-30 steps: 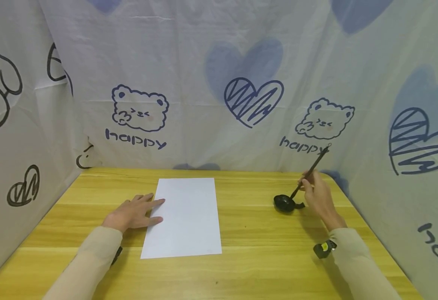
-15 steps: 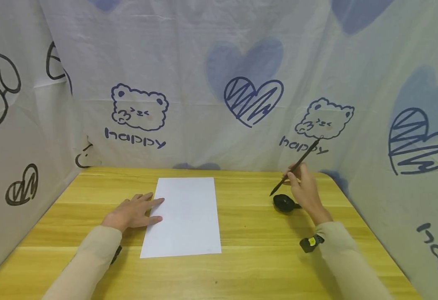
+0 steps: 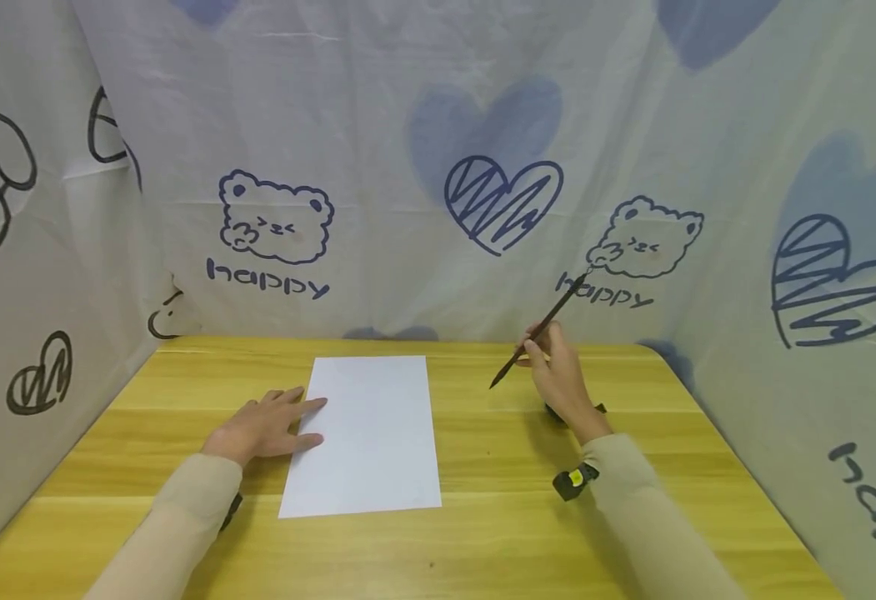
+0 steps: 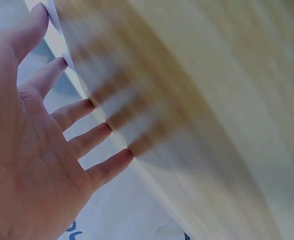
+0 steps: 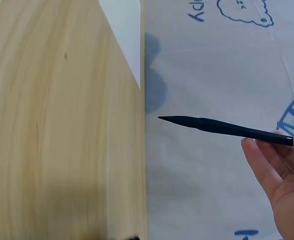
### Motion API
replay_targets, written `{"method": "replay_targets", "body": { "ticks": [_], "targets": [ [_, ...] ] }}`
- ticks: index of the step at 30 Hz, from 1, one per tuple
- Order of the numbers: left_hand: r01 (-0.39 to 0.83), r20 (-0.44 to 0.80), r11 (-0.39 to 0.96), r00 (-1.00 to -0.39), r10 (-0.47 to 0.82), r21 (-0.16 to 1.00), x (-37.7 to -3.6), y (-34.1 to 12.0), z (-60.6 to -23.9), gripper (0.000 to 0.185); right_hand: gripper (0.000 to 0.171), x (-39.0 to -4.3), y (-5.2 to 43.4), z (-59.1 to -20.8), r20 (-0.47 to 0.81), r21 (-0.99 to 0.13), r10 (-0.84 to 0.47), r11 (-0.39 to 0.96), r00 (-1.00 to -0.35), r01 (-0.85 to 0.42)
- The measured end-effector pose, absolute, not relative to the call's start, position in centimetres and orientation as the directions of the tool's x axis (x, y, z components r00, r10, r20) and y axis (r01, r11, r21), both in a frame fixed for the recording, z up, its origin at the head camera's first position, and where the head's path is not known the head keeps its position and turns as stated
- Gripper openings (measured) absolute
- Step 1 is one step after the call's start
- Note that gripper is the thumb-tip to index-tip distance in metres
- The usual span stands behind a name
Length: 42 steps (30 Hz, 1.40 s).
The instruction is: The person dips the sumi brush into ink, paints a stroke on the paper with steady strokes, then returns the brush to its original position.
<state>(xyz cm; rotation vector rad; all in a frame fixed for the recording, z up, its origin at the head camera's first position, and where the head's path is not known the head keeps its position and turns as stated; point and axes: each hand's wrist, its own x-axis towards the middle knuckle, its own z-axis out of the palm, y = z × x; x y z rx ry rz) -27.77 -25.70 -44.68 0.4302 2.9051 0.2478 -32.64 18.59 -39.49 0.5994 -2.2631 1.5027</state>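
Note:
A white sheet of paper [image 3: 370,442] lies on the table, left of the middle. My left hand [image 3: 265,427] rests at its left edge with fingers spread, thumb and index fingertip on the sheet; the left wrist view shows the fingertips [image 4: 121,156] touching the surface. Held up in my right hand [image 3: 560,379] is a dark writing brush [image 3: 538,333], pinched along its handle, its pointed tip slanting down to the left. The right wrist view shows the brush's black tip [image 5: 179,120] above the table, apart from the paper. A small black ink dish [image 3: 553,413] is mostly hidden behind my right hand.
The yellow wood-grain table [image 3: 483,542] ends at a hanging white cloth [image 3: 392,250] with bear and heart prints, which also closes off both sides. A black wrist device [image 3: 574,482] sits below my right wrist.
The brush has lifted from the ink dish and moved left toward the paper with my right hand. The hand now covers most of the dish. My left hand has stayed in place.

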Motion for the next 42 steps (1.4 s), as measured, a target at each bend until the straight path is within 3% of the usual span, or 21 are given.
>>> {"method": "replay_targets", "body": {
  "ticks": [42],
  "targets": [
    [0.254,-0.155,0.941,-0.944,0.291,0.223,-27.5,-25.7,-44.5,0.075,0.016,-32.5,5.5,-41.2,0.496,-0.845,-0.221,0.098,-0.840,-0.525]
  ]
}}
